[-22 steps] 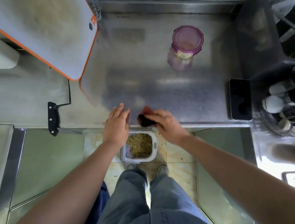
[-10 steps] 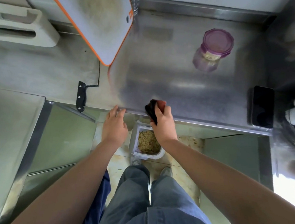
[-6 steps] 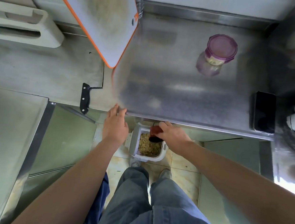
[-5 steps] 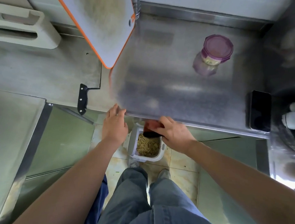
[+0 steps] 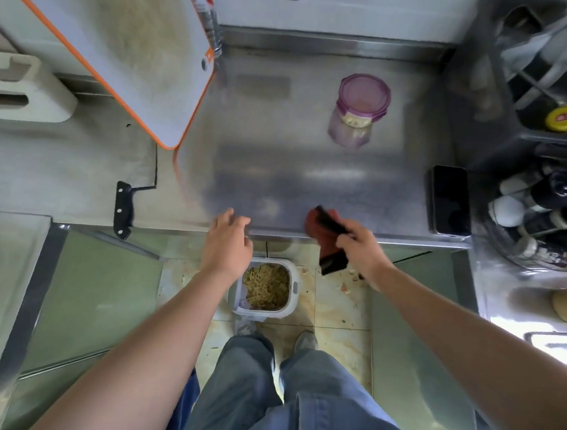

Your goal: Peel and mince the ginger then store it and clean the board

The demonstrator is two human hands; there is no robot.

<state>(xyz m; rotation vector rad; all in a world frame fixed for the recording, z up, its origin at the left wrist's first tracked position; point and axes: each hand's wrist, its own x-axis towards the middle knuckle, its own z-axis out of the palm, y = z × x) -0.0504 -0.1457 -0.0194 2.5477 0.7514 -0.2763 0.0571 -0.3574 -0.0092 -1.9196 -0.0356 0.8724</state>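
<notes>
Our right grip (image 5: 357, 246) clutches the red cloth (image 5: 321, 228) at the near edge of the surface (image 5: 279, 167), about five o'clock; the left grip (image 5: 227, 241) is slack, holding nothing. We should sweep any scraps off that edge into the bin (image 5: 291, 290) at six. The lidded ginger jar (image 5: 362, 99) stands at one o'clock.

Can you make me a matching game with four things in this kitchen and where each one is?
Things:
1. jar
2. phone
3. bin
4. cloth

Places:
A. on the floor
B. gripped by the right hand
C. standing mid-counter, purple lid on
D. lying flat beside the bottles

Pairs: 1-C, 2-D, 3-A, 4-B
</notes>
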